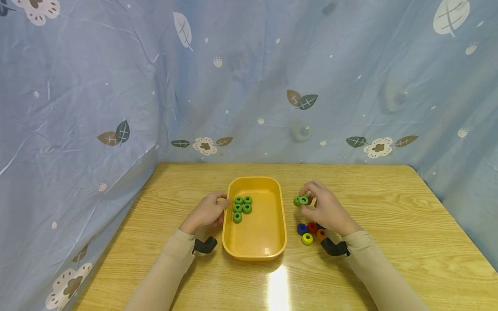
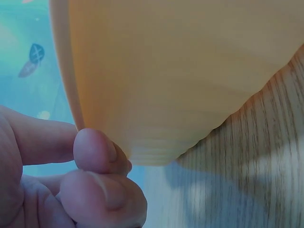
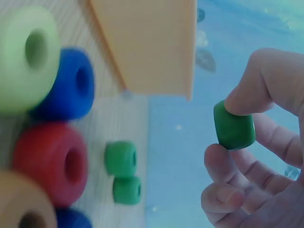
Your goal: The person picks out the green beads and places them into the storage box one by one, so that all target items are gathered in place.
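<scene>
My left hand (image 1: 208, 212) grips the left rim of a yellow-orange plastic tray (image 1: 268, 248). In the left wrist view its fingertips pinch the edge of the tray (image 2: 156, 71). Several green beads (image 1: 237, 208) with holes sit in the tray's left half. To the right of the tray, my right hand (image 1: 327, 211) pinches a green bead (image 3: 233, 126) between thumb and finger, raised off the table. Two more green beads (image 3: 124, 173) lie on the table close by that hand.
Nearer me, below the right hand, lies a cluster of beads: blue (image 1: 301, 229), red (image 1: 312, 227), yellow (image 1: 307, 239), orange (image 1: 321, 234) and a second, dark blue bead (image 3: 72, 218) partly hidden. A patterned blue curtain (image 1: 249, 86) hangs behind the wooden table (image 1: 408, 216).
</scene>
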Motion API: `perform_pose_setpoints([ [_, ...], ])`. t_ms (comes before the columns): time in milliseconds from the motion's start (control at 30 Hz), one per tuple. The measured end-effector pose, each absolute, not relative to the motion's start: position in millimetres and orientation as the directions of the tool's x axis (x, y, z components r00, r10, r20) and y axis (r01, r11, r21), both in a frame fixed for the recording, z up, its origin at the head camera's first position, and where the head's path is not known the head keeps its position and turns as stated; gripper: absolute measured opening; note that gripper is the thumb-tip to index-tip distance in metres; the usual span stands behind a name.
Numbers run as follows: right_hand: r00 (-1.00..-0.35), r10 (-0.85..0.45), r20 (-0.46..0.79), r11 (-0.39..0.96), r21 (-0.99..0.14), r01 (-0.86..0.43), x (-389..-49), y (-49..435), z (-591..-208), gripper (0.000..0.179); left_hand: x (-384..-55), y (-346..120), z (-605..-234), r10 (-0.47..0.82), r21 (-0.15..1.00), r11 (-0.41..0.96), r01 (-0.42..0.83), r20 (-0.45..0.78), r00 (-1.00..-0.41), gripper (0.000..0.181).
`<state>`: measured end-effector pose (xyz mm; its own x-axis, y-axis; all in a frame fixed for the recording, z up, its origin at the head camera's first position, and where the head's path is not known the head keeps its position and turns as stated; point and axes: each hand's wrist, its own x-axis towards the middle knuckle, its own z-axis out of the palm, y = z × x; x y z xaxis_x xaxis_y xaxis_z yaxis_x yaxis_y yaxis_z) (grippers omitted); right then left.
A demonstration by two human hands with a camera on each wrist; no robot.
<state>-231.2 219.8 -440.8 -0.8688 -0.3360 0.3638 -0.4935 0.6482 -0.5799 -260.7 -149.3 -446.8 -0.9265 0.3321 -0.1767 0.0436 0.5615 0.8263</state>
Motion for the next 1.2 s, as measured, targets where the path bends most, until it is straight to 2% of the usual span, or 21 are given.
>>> perform_pose_setpoints([
  [300, -0.831, -0.347, 0.434, 0.631, -0.548, -0.549, -217.6, 205.8, -425.8, 0.028, -259.6, -148.8, -443.5, 0.336, 0.830, 0.556, 0.050, -0.169, -0.927, 0.036],
  [633, -0.749, -0.407, 0.522, 0.587, -0.479, -0.653, -203.4, 189.3, -413.9, 0.028, -259.2, -147.7, -442.5, 0.334, 0.828, 0.558, 0.048, -0.171, -0.927, 0.037],
  [933, -0.761, -0.439, 0.477, 0.594, -0.482, -0.644, -202.9, 165.7, -402.5, 0.025, -260.1, -148.4, -442.0, 0.336, 0.822, 0.567, 0.061, -0.163, -0.928, 0.034],
  [1200, -0.737, -0.521, 0.430, 0.563, -0.476, -0.675, -218.5, 135.7, -393.9, 0.026, -258.3, -147.9, -442.5, 0.323, 0.822, 0.569, 0.035, -0.183, -0.929, 0.035],
])
